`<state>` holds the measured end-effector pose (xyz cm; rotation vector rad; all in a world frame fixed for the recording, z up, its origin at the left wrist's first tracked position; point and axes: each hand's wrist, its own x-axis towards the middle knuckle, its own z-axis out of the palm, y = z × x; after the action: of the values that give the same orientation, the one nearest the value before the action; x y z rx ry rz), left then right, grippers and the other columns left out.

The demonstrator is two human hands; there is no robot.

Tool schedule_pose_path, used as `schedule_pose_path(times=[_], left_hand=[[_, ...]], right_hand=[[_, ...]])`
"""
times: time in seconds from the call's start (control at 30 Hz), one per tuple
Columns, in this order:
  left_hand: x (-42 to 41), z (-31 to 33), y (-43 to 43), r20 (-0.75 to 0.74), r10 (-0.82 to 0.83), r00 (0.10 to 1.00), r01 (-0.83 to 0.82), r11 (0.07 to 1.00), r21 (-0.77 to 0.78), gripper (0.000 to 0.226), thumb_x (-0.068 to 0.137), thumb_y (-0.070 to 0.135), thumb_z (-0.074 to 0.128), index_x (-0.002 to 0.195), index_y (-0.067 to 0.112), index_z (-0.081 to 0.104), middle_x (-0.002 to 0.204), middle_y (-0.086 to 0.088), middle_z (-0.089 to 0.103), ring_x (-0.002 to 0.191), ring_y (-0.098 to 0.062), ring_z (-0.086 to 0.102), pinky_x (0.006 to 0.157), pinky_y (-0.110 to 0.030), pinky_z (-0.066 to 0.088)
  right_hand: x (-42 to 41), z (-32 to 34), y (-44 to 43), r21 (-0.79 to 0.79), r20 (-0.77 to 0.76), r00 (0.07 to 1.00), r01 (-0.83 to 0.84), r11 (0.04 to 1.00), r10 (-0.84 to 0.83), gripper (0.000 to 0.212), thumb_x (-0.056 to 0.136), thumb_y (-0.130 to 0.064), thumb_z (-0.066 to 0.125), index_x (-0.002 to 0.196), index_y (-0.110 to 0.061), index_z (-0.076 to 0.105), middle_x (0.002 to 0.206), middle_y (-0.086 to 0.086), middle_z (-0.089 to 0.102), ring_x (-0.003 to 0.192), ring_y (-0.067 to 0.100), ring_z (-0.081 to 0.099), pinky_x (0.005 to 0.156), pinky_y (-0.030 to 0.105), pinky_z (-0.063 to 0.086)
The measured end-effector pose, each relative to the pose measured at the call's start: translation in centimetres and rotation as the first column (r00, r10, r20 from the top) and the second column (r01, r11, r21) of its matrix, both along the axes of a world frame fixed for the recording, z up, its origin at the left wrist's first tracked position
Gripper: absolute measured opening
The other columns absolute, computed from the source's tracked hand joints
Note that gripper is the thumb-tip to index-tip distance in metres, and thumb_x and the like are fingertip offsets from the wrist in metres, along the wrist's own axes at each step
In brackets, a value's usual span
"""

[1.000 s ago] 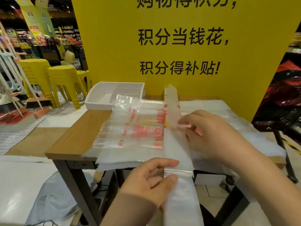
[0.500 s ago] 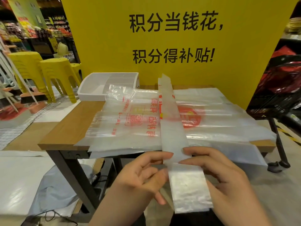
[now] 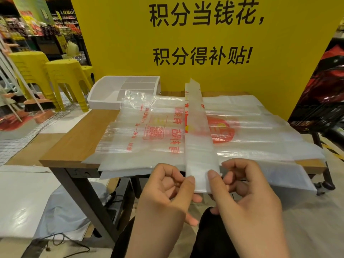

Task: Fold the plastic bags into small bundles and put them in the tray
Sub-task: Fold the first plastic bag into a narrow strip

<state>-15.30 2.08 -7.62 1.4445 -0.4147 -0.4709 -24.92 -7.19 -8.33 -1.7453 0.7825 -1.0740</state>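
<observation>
A plastic bag folded lengthwise into a narrow strip (image 3: 197, 136) lies across the stack of flat bags (image 3: 141, 138) on the wooden worktop (image 3: 74, 144), running from 6 o'clock to 12 o'clock. Its near end hangs past the worktop's near edge, and both hands hold it there. The left hand (image 3: 167, 190) pinches the strip's left edge, thumb on top and fingers curled underneath. The right hand (image 3: 247, 194) pinches the right edge in the same way, with its thumb flat on the plastic. The two thumbs sit side by side with a band of the strip between them.

The stacked bags are translucent with red print (a round red emblem shows at 3 o'clock of the strip) and cover most of the worktop, drooping over its near and right edges. The white divided tray (image 3: 104, 97) sits at 11 o'clock from the hands, at the worktop's far left corner, and the stack's far-left corner reaches its near rim. A yellow board (image 3: 121, 43) with black characters stands at 12 o'clock, behind the worktop. Yellow stools (image 3: 63, 75) stand on the floor at 10 o'clock.
</observation>
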Motion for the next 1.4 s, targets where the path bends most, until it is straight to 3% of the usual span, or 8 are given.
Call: schedule_pose_path(times=[0.13,0.23,0.7,0.97,1.07,1.17,1.27,1.4], left_hand=[[-0.4,-0.3,-0.2,0.028,0.028,0.999,-0.028,1.000,-0.010,0.016,0.089,0.006,0.069,0.088,0.008,0.053,0.067,-0.006,0.068,0.062,-0.023,0.071,0.035,-0.033,0.051],[-0.7,-0.5,-0.3,0.025,0.029,0.999,-0.028,0.999,-0.028,0.016,0.091,0.005,0.066,0.088,0.010,0.052,0.064,-0.005,0.066,0.060,-0.021,0.068,0.034,-0.030,0.047],[-1.5,0.6,-0.6,-0.089,-0.072,0.993,0.061,0.991,-0.119,0.004,0.094,0.009,0.062,0.096,0.012,0.062,0.055,-0.010,0.057,0.044,-0.009,0.049,0.045,-0.018,0.040],[-1.3,0.9,0.6,0.088,-0.150,0.985,0.147,0.988,0.038,0.013,0.096,0.036,0.054,0.100,0.041,0.065,0.060,-0.002,0.064,0.049,-0.006,0.055,0.053,-0.020,0.042],[-0.5,1.2,3.0,0.417,-0.257,0.872,0.209,0.965,0.157,0.024,0.095,0.062,0.045,0.111,0.056,0.061,0.075,0.004,0.068,0.060,-0.004,0.059,0.053,-0.014,0.041],[1.7,2.6,4.6,0.813,-0.257,0.523,-0.045,0.944,0.328,0.044,0.088,0.052,0.058,0.132,0.047,0.054,0.099,0.018,0.059,0.078,0.001,0.056,0.059,-0.005,0.036],[3.7,3.5,3.6,0.892,-0.353,0.284,-0.179,0.894,0.411,0.050,0.088,0.047,0.055,0.138,0.041,0.051,0.130,0.020,0.050,0.119,-0.002,0.046,0.094,-0.015,0.038],[5.0,2.7,2.6,0.825,-0.515,0.233,-0.132,0.824,0.552,0.051,0.086,0.047,0.049,0.136,0.042,0.052,0.143,0.022,0.046,0.137,-0.012,0.040,0.110,-0.036,0.030]], right_hand=[[-0.3,0.6,0.7,0.025,-0.103,0.990,-0.090,0.996,0.092,0.039,0.076,-0.063,0.056,0.114,-0.060,0.046,0.070,-0.004,0.065,0.056,0.015,0.064,0.060,0.043,0.057],[-0.2,0.6,0.9,0.112,-0.080,0.978,-0.182,0.977,0.191,0.036,0.087,-0.046,0.059,0.116,-0.064,0.047,0.066,0.002,0.067,0.055,0.019,0.064,0.062,0.044,0.057],[0.3,1.1,0.6,0.371,0.180,0.935,-0.353,0.859,0.306,0.029,0.079,-0.032,0.066,0.104,-0.045,0.070,0.061,0.002,0.061,0.050,0.012,0.056,0.048,0.020,0.044],[-0.1,1.6,0.4,0.381,0.155,0.926,-0.377,0.844,0.343,0.030,0.084,-0.035,0.059,0.112,-0.041,0.070,0.060,0.004,0.060,0.049,0.013,0.053,0.050,0.018,0.044],[-0.6,2.3,0.2,0.411,0.183,0.926,-0.378,0.830,0.331,0.031,0.082,-0.032,0.060,0.110,-0.039,0.072,0.059,0.008,0.059,0.045,0.015,0.050,0.045,0.018,0.042],[-1.1,3.1,0.3,0.437,0.208,0.921,-0.389,0.811,0.330,0.030,0.079,-0.030,0.062,0.105,-0.037,0.075,0.057,0.011,0.060,0.042,0.018,0.048,0.041,0.020,0.041],[-1.3,4.1,0.7,0.481,0.247,0.905,-0.425,0.767,0.346,0.030,0.075,-0.028,0.063,0.100,-0.040,0.076,0.054,0.014,0.058,0.038,0.020,0.046,0.037,0.023,0.039],[-1.7,5.0,1.4,0.570,0.263,0.903,-0.430,0.700,0.340,0.028,0.068,-0.024,0.065,0.089,-0.035,0.080,0.053,0.021,0.057,0.037,0.022,0.047,0.038,0.024,0.039]])
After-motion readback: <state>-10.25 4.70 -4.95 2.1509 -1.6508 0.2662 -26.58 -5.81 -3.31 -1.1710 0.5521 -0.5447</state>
